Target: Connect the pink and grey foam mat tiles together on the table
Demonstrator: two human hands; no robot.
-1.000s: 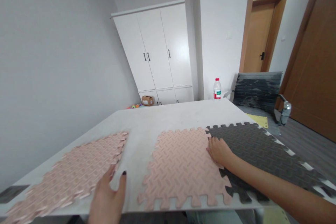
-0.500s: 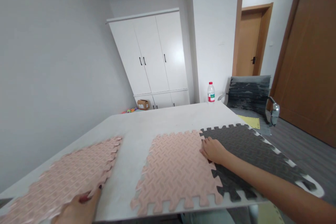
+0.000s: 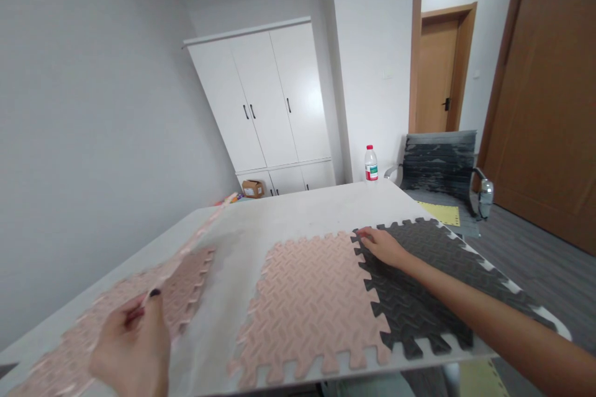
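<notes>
My left hand (image 3: 133, 341) pinches the near edge of a pink foam mat (image 3: 202, 226), seen almost edge-on as it tilts up off the table. Below it, at the left, lies another pink mat (image 3: 186, 288), with a textured surface and jigsaw edges. In the middle of the table a pink foam mat (image 3: 311, 298) lies flat, joined along its right side to a dark grey foam mat (image 3: 414, 291). My right hand (image 3: 384, 248) rests with fingers stretched out on the far end of that seam, touching the grey mat's edge.
The mats lie on a white table (image 3: 321, 201). A bottle with a red cap (image 3: 371, 164) stands at its far right corner. Beyond are a chair (image 3: 440, 167) with a yellow sheet (image 3: 442, 214), a cardboard box (image 3: 252, 189) and a white cabinet (image 3: 261, 99).
My left hand has risen, lifting a pink mat's edge off the one below. My right hand has slid away from me along the seam, to its far end.
</notes>
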